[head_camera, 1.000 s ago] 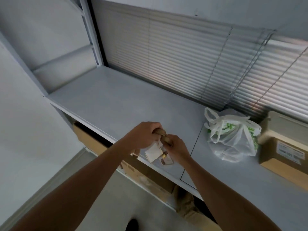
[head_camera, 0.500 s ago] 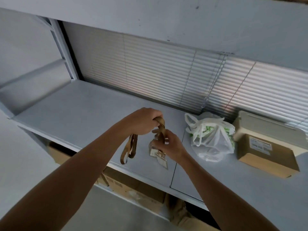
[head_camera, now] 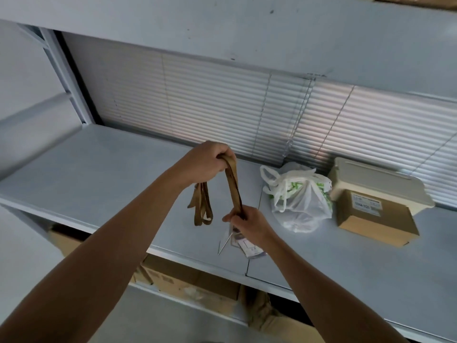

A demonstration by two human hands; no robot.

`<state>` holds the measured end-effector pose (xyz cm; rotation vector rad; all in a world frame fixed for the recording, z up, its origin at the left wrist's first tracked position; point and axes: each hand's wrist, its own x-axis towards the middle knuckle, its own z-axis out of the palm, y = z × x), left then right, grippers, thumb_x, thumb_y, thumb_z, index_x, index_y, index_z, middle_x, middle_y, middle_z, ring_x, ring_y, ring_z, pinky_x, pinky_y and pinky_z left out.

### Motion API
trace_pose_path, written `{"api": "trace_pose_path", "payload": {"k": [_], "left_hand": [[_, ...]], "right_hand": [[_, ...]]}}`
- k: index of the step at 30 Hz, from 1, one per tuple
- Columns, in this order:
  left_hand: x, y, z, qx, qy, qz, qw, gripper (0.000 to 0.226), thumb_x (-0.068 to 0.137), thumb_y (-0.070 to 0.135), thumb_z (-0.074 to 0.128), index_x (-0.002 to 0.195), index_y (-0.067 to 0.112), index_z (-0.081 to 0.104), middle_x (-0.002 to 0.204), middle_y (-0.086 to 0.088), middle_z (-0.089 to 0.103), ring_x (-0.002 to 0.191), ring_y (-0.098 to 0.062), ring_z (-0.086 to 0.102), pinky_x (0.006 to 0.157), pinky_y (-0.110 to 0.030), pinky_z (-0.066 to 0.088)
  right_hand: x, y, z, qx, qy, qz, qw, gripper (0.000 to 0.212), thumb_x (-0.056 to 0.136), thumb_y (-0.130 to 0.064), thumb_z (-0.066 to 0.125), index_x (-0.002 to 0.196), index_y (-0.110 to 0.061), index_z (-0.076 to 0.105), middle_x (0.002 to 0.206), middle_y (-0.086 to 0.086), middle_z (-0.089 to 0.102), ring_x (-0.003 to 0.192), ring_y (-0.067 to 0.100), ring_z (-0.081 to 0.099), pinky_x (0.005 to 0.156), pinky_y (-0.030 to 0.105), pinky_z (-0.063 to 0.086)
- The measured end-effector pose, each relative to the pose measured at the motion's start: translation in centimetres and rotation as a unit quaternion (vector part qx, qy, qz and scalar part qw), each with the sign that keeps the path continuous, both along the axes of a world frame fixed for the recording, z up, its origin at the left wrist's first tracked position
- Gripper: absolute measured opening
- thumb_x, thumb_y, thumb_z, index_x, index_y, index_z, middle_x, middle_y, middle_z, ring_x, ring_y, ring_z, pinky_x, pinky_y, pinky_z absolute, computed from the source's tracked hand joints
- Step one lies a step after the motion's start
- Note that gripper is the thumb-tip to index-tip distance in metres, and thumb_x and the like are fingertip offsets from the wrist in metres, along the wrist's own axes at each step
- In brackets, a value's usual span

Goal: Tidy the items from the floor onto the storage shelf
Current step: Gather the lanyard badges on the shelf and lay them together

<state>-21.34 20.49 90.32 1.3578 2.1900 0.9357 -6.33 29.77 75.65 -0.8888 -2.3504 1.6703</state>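
Observation:
Over the grey storage shelf (head_camera: pixel 103 174), both of my hands hold a tan lanyard strap (head_camera: pixel 232 184). My left hand (head_camera: pixel 206 162) grips the strap's upper bend, and loose loops of the strap hang below that hand. My right hand (head_camera: pixel 243 222) is closed on the strap's lower end. Clear card sleeves (head_camera: pixel 243 245) hang from that end and reach the shelf surface, partly hidden by my right hand.
A white plastic bag (head_camera: pixel 299 196) with green contents sits on the shelf to the right. Beside it stands a cardboard box (head_camera: pixel 373 219) with a beige lidded container (head_camera: pixel 376 179) behind it. Window blinds (head_camera: pixel 222 105) back the shelf. Cardboard boxes (head_camera: pixel 183 280) fill the level below.
My hands have moved apart, the left up and the right down, stretching the strap between them. The card sleeves have come down onto the shelf. The view tilted upward.

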Motion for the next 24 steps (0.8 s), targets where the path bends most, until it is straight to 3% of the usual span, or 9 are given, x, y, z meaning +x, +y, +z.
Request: {"api": "trace_pose_path", "payload": {"k": [2,6,8,11,16,19,22,23,24], "left_hand": [[-0.1,0.3,-0.1,0.021,-0.034,-0.004,0.999,0.027,0.087,0.006,0.052,0.091,0.025,0.071,0.073,0.008,0.063,0.062,-0.008,0.050,0.060,-0.022,0.039],[-0.5,1.0,-1.0,0.068,-0.114,0.020,0.991,0.030,0.086,-0.004,0.051,0.094,0.016,0.071,0.078,0.006,0.064,0.067,-0.002,0.054,0.063,-0.014,0.042],[-0.9,1.5,-2.0,0.086,-0.132,0.049,0.986,0.031,0.085,-0.004,0.049,0.093,0.017,0.071,0.079,0.007,0.065,0.068,-0.002,0.056,0.063,-0.012,0.043],[-1.9,2.3,-4.5,0.098,-0.150,0.103,0.978,0.028,0.086,0.000,0.050,0.090,0.019,0.070,0.078,0.002,0.066,0.071,-0.010,0.056,0.066,-0.024,0.043],[-1.9,3.4,-10.0,0.021,-0.158,0.113,0.981,0.010,0.091,0.023,0.061,0.098,0.021,0.068,0.086,0.000,0.069,0.083,-0.018,0.064,0.077,-0.033,0.051],[-0.7,3.8,-12.7,-0.058,-0.149,0.096,0.982,0.032,0.083,0.036,0.070,0.112,0.024,0.063,0.115,0.002,0.067,0.103,-0.018,0.063,0.089,-0.036,0.052],[1.7,3.8,-14.1,-0.067,-0.107,0.141,0.982,0.056,0.079,0.034,0.075,0.128,0.017,0.053,0.125,-0.005,0.058,0.110,-0.022,0.058,0.090,-0.035,0.051],[2.6,3.6,-14.1,-0.054,-0.146,0.162,0.975,0.053,0.082,0.033,0.073,0.127,0.014,0.052,0.120,-0.007,0.061,0.102,-0.022,0.060,0.087,-0.037,0.052],[3.6,3.3,-14.0,-0.044,-0.248,0.165,0.954,0.050,0.086,0.034,0.070,0.125,0.009,0.052,0.111,-0.010,0.064,0.094,-0.024,0.063,0.086,-0.041,0.054]], "right_hand": [[0.7,0.1,-0.2,-0.038,0.005,-0.011,0.999,0.013,0.082,-0.019,0.054,0.079,-0.019,0.067,0.089,0.006,0.079,0.069,0.025,0.057,0.066,0.039,0.045],[1.9,0.2,0.1,-0.126,0.021,-0.009,0.992,0.009,0.091,-0.010,0.055,0.085,-0.010,0.062,0.088,0.017,0.077,0.092,0.031,0.073,0.095,0.044,0.055],[2.4,0.3,0.5,-0.144,0.025,0.001,0.989,0.011,0.093,-0.012,0.054,0.085,-0.009,0.062,0.079,0.016,0.074,0.090,0.033,0.074,0.092,0.045,0.056],[3.4,-0.1,1.3,-0.176,0.036,0.003,0.984,0.020,0.096,-0.014,0.047,0.080,-0.009,0.059,0.070,0.013,0.067,0.075,0.034,0.071,0.078,0.046,0.055],[5.4,0.2,2.1,-0.284,0.101,-0.034,0.953,0.020,0.095,-0.011,0.042,0.080,-0.006,0.055,0.066,0.014,0.061,0.063,0.033,0.063,0.068,0.040,0.054],[6.1,0.9,2.3,-0.348,0.129,-0.102,0.923,0.019,0.094,-0.010,0.044,0.080,-0.006,0.057,0.063,0.014,0.059,0.061,0.032,0.060,0.064,0.038,0.053],[5.9,2.1,2.1,-0.313,0.134,-0.194,0.920,0.015,0.089,-0.014,0.051,0.081,-0.008,0.061,0.071,0.017,0.062,0.067,0.031,0.061,0.071,0.040,0.052],[5.7,2.5,2.0,-0.287,0.125,-0.225,0.923,0.014,0.088,-0.015,0.052,0.081,-0.009,0.062,0.076,0.017,0.063,0.067,0.029,0.061,0.070,0.039,0.050],[5.6,2.8,2.2,-0.272,0.116,-0.255,0.920,0.014,0.089,-0.014,0.052,0.081,-0.010,0.062,0.077,0.017,0.063,0.062,0.024,0.062,0.065,0.034,0.049]]}}
